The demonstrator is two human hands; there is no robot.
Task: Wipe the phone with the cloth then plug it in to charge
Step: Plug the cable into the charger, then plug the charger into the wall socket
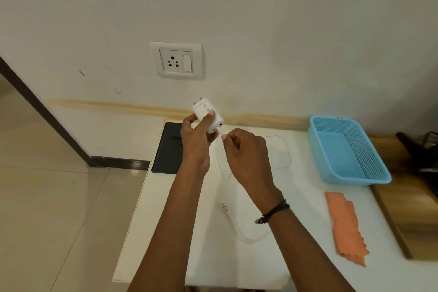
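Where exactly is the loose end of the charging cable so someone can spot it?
Start at the white table under the wall socket. The white cable curls between the person's forearms, and its loose end lies there, left of the orange cloth. Its small red-marked plug sets it apart.

Both hands raised together, forearms reaching forward

Left hand [196, 140] is curled closed around a white charger [208, 115]; right hand [246, 156] pinches the cable plug [220, 131] at its port, a dark band on the wrist.
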